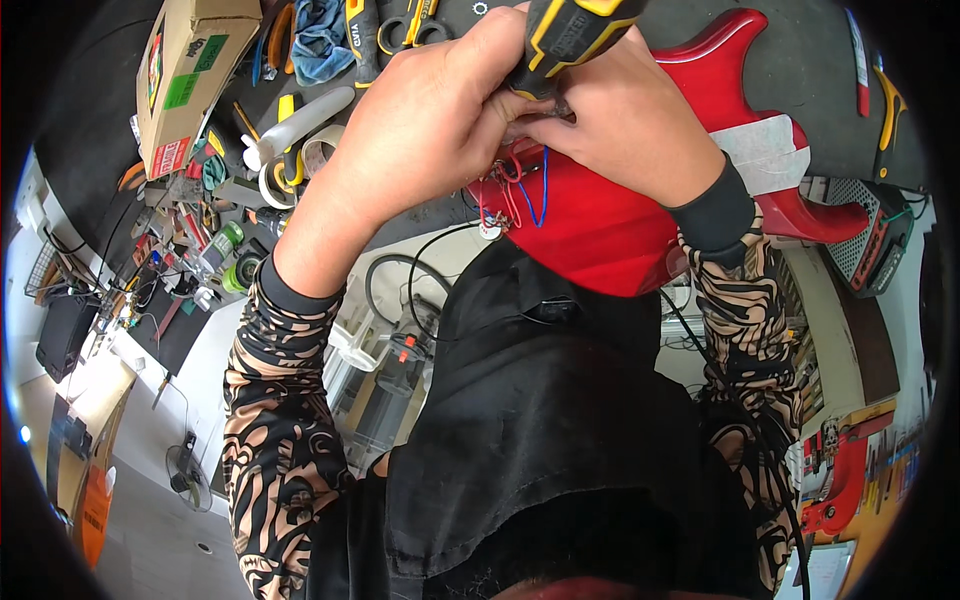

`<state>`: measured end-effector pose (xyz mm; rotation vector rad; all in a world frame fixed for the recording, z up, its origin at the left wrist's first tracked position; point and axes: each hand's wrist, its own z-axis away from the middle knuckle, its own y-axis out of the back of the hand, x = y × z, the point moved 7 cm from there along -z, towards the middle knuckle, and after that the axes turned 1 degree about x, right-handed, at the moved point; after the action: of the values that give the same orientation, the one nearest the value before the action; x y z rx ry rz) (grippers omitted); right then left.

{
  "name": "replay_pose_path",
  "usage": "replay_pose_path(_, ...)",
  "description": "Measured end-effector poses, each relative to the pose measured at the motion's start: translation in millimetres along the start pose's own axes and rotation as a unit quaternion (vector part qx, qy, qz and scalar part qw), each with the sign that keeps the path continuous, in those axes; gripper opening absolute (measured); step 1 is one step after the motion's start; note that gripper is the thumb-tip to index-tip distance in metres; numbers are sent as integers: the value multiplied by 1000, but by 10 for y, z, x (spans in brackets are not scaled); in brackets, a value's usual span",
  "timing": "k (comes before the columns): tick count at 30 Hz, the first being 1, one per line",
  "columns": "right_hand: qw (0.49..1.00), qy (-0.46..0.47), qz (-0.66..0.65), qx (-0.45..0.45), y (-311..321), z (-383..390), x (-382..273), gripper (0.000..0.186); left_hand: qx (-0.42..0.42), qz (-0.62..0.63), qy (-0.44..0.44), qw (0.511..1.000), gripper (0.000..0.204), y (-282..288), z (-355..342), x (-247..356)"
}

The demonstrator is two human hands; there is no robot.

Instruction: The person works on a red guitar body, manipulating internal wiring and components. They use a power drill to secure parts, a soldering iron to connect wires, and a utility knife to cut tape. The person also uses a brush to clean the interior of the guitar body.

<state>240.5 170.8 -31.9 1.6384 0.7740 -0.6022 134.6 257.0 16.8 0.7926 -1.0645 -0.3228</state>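
Markings: the black-and-yellow tool (pixel 575 45) between your hands bears printed lettering on its casing. The cardboard box (pixel 215 45) at the upper left carries a green label (pixel 181 91) and, at its lower end, a red-and-white label (pixel 172 157). The amplifier-like unit (pixel 862 228) at the right has lettering on its front.

Grip: your left hand (pixel 430 125) and right hand (pixel 630 125) meet at the lower end of the tool, with the fingers of both bent inward. The contact points are partly hidden; you cannot tell which hand, if either, bears the tool, or what the fingertips pinch.

Work position: the red guitar body (pixel 600 235) lies below and to the right of the grip, its lower edge in front of your black apron (pixel 550 400). Your right hand is over its surface. Red wires (pixel 512 165) and a blue wire (pixel 545 185) hang just below the fingers, at the body's left portion. A white sheet (pixel 765 150) lies across the body, right of your right wrist.

Containers: the interior of the cardboard box is not shown. Beside it are a white tube (pixel 300 125) and a tape roll (pixel 320 150).
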Motion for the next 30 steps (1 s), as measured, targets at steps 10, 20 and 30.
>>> replay_pose_path(10,994,-72,-35,-69,-140,65,71,32,-74,-11,22,997,28,15,-71,90)
replay_pose_path(20,999,-18,5,-34,-50,34,-1,30,-60,58,10,996,26,-13,-75,12)
replay_pose_path(30,1000,2,27,-11,-12,39,-34,30,-81,55,36,995,26,-67,-78,2)
